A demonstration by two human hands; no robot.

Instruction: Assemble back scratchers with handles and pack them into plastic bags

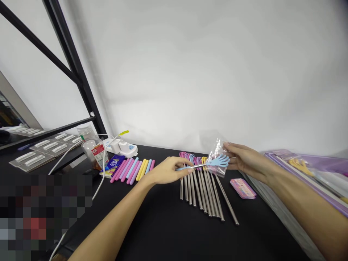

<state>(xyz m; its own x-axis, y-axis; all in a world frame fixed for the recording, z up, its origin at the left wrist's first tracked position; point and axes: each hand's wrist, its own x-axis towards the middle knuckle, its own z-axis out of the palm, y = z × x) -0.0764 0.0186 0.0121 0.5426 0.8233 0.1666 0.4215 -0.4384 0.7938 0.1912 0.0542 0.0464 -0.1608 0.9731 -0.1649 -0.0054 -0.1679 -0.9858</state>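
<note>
My left hand is closed on the handle of a blue back scratcher, whose hand-shaped head points right. Around or against that head is a clear plastic bag; I cannot tell how far the head is inside. My right hand pinches the bag's right side. Beneath both hands lies a row of metal rods with small pink, blue and yellow heads at their far ends. Left of my left hand, several pink, purple, blue and yellow handles lie side by side.
Pink printed cards lie right of the rods. A purple-edged box with a bagged yellow scratcher stands at far right. Leftward are a blue snack packet, a plastic bottle, a white power strip and a trailing white cable.
</note>
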